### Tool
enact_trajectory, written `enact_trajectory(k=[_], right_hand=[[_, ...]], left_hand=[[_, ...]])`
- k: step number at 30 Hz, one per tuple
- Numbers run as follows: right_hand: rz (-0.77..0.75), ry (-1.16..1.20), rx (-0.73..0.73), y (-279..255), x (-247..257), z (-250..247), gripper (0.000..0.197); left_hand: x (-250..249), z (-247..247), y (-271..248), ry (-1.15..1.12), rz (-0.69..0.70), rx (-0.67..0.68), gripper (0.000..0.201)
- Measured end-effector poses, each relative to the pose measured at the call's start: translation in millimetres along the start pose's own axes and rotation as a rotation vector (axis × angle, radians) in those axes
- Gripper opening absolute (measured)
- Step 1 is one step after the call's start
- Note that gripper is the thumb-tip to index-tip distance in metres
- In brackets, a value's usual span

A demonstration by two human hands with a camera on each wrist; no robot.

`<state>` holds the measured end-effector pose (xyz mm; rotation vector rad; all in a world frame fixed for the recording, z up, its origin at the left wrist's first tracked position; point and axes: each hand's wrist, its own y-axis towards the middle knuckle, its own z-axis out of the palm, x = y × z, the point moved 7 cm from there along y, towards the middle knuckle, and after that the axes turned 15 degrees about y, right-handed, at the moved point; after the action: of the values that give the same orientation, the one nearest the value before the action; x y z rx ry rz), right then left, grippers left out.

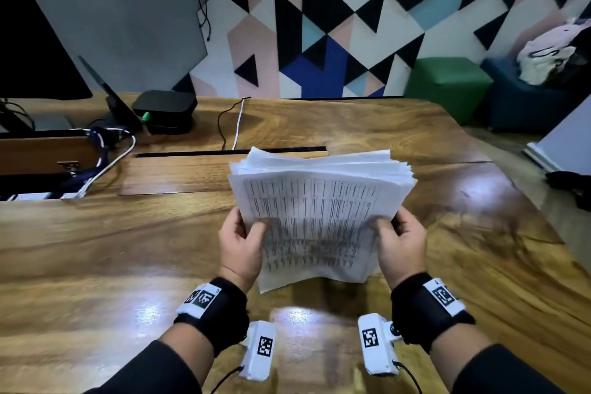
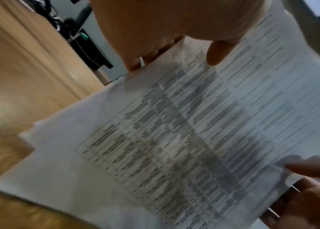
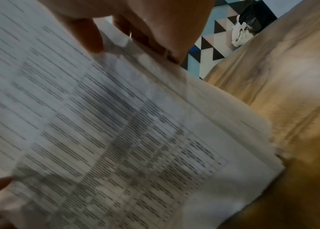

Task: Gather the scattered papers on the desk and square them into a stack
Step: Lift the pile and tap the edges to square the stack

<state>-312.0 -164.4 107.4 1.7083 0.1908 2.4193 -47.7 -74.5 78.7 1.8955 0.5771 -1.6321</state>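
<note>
A thick bundle of printed papers (image 1: 319, 217) stands tilted over the wooden desk (image 1: 112, 249), its top sheet covered in rows of small text. My left hand (image 1: 241, 241) grips its left edge, thumb on the front sheet. My right hand (image 1: 398, 238) grips the right edge the same way. The far edges of the sheets fan out unevenly. In the left wrist view the papers (image 2: 184, 139) fill the frame, with my left thumb (image 2: 217, 52) on the top sheet. In the right wrist view the papers (image 3: 106, 131) show again, with my right thumb (image 3: 90, 35) pressing the sheet. Both wrist views are blurred.
A black box (image 1: 164, 112) and tangled cables (image 1: 105, 150) sit at the desk's back left beside a dark monitor (image 1: 35, 51). A cable slot (image 1: 230, 152) runs just behind the papers. Green (image 1: 447, 83) and blue (image 1: 524, 99) stools stand beyond the desk's far right corner.
</note>
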Motion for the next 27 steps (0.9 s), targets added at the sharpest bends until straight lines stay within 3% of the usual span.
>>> enact_trajectory(k=[1, 5, 7, 9, 13, 16, 20, 27], right_hand=[[0.035, -0.018, 0.005, -2.0, -5.4, -0.2, 0.027], [0.129, -0.059, -0.031, -4.9, -21.0, 1.6, 0.026], [0.103, -0.067, -0.046, -4.6, -19.6, 4.8, 0.018], [0.04, -0.061, -0.051, -5.2, -11.7, 7.7, 0.017], [-0.024, -0.001, -0.018, -11.8, 4.5, 9.6, 0.011], [0.054, 0.003, -0.009, -17.7, -7.5, -2.5, 0.022], [0.119, -0.045, -0.058, -19.9, -21.1, -6.9, 0.036], [-0.037, 0.035, -0.09, -19.9, 9.7, -11.3, 0.031]], left_hand=[[5.1, 0.3, -2.8, 0.001, -0.011, 0.009, 0.013], [17.8, 6.3, -9.9, 0.032, -0.092, -0.004, 0.021], [11.7, 9.3, -12.2, -0.022, -0.081, -0.008, 0.008], [4.1, 9.2, -13.6, -0.064, -0.062, -0.019, 0.014], [-10.4, -1.2, -13.6, -0.081, 0.028, -0.025, 0.007], [2.4, -2.8, -16.3, -0.039, 0.002, 0.027, 0.026], [17.2, 10.1, -24.2, -0.018, -0.122, 0.06, 0.012], [-12.5, 17.6, -26.5, -0.101, -0.022, 0.027, 0.011]])
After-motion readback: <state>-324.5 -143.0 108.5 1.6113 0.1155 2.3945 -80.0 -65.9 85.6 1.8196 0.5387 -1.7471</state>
